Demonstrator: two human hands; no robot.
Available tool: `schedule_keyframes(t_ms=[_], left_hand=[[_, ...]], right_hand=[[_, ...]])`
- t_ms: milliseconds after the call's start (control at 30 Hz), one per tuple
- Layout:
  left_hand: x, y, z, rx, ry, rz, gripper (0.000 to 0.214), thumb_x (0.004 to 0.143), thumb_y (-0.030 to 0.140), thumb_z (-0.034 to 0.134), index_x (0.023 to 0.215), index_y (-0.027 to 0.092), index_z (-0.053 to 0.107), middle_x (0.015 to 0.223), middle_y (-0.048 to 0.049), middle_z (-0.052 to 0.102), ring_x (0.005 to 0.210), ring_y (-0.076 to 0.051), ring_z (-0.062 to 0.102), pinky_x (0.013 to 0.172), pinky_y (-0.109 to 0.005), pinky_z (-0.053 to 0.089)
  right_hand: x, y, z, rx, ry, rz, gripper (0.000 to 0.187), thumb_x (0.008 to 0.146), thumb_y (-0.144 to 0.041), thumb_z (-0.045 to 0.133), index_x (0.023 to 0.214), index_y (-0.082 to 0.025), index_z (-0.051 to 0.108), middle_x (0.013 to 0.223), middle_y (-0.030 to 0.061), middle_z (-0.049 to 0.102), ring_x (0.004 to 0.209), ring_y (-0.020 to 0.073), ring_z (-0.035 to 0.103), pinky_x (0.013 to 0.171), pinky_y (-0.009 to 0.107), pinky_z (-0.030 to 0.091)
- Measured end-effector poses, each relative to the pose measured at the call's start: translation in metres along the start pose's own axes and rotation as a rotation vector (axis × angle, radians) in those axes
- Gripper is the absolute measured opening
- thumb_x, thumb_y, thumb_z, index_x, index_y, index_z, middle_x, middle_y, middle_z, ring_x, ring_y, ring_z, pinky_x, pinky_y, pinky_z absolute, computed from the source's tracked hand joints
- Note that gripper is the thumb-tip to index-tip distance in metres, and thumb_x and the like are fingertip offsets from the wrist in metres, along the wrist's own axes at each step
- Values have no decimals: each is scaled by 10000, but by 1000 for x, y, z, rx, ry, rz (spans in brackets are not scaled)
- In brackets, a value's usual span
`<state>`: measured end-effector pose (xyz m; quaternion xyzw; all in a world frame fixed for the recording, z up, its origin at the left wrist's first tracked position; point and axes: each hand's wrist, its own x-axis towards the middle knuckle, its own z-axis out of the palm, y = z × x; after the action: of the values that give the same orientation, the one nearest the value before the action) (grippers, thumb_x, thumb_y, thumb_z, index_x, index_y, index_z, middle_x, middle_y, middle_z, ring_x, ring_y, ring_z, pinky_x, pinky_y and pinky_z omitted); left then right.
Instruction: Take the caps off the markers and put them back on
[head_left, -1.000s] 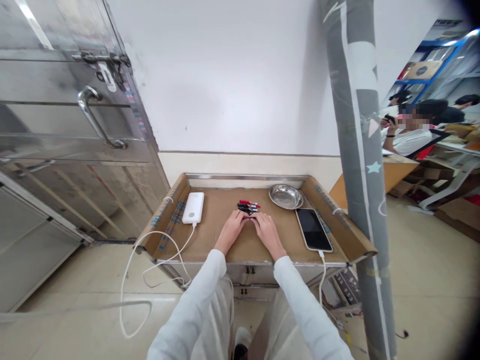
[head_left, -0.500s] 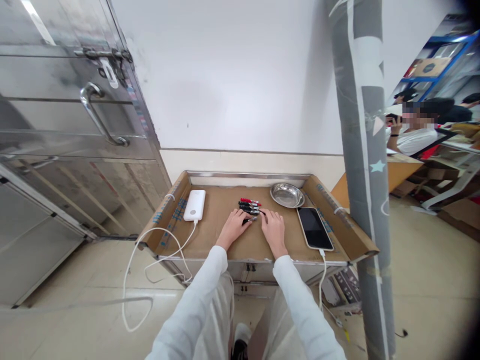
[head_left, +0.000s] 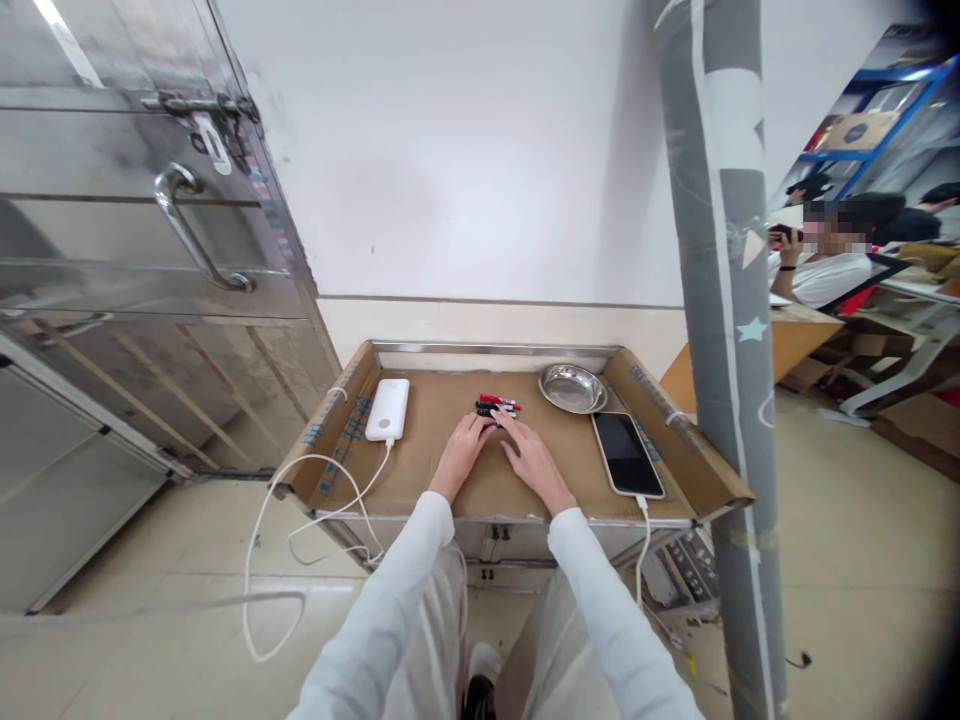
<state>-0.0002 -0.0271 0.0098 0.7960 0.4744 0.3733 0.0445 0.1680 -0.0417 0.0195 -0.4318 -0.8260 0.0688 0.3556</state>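
A small pile of red and black markers [head_left: 498, 405] lies near the middle of a cardboard-lined cart top [head_left: 420, 470]. My left hand [head_left: 465, 448] rests on the cardboard just in front of the markers, its fingertips touching the nearest black ones. My right hand [head_left: 528, 452] lies flat beside it, fingers spread and pointing at the same pile. Whether either hand grips a marker is hidden by the fingers. Both arms wear white sleeves.
A white power bank [head_left: 388, 409] with a long white cable [head_left: 300, 520] lies at the left, a steel dish [head_left: 573, 388] at the back right, a phone [head_left: 627, 454] on a cable at the right. A grey padded pillar [head_left: 721, 330] stands right; a metal door [head_left: 150, 260] left. A seated person [head_left: 821, 262] is far right.
Both hands have stayed at the marker pile; the right hand shifted slightly left and its fingers moved closer to the markers. The view tilted a little.
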Motion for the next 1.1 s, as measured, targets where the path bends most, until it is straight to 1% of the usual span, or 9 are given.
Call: schedule_keyframes(t_ms=[67,133,200,267,367,467,700,900,1100], left_hand=[[1,-1,-2,113,43,-68,210,949,293,404,1050,199,562,978,-63,601,931,-200,555,878,-355,445],[1,-1,-4,244,101,-177,206,940,289,417,1026,185,572,957,-85,604,915,-233,547,853,-387,438],[1,-1,-6,337,165,-290,197,934,257,414,1015,173,573,962,-105,598,910,-254,539,836,-405,434],[1,-1,-6,391,199,-368,198,933,205,387,1008,160,564,978,-119,587,914,-260,534,825,-409,436],[-1,-2,-4,448,187,-430,213,930,140,339,985,144,544,991,-129,562,933,-259,527,814,-404,445],[-1,-4,0,467,155,-453,209,922,100,325,975,138,524,1001,-126,539,954,-245,524,833,-393,447],[1,-9,5,361,138,-351,229,897,45,334,1015,151,501,1028,-105,519,975,-217,531,871,-375,457],[2,-2,5,153,-28,-39,231,916,81,344,1017,185,524,991,-64,537,961,-180,536,903,-330,459],[4,-4,6,99,-54,-66,122,917,175,434,946,181,553,960,-63,548,954,-198,534,914,-369,455]], right_hand=[[1,-1,0,36,-37,-21,593,894,-158,365,1457,-301,244,1428,34,431,1275,187,436,1006,371,399],[1,0,2,25,-28,-4,626,886,-149,365,1472,-296,202,1456,32,390,1299,191,407,1028,379,389],[1,3,5,-16,-5,16,591,883,-130,354,1449,-281,278,1451,44,395,1289,202,412,1029,392,388],[-1,7,8,-76,30,38,525,877,-101,343,1371,-260,422,1409,66,441,1243,216,445,1009,404,400],[-2,11,9,-184,64,70,448,867,-69,349,1228,-230,562,1290,94,523,1125,226,498,959,405,419],[-3,10,9,-282,73,111,364,880,-97,387,1156,-213,594,1188,96,558,1025,226,513,900,376,426],[-1,9,10,-387,57,160,240,912,-177,427,1062,-211,610,1027,82,575,923,214,504,806,327,390],[0,10,10,-428,38,172,200,922,-200,432,1005,-200,615,949,73,580,892,209,500,776,315,365],[-1,13,12,-431,43,187,200,933,-224,421,998,-187,607,950,78,590,882,219,503,763,320,362]])
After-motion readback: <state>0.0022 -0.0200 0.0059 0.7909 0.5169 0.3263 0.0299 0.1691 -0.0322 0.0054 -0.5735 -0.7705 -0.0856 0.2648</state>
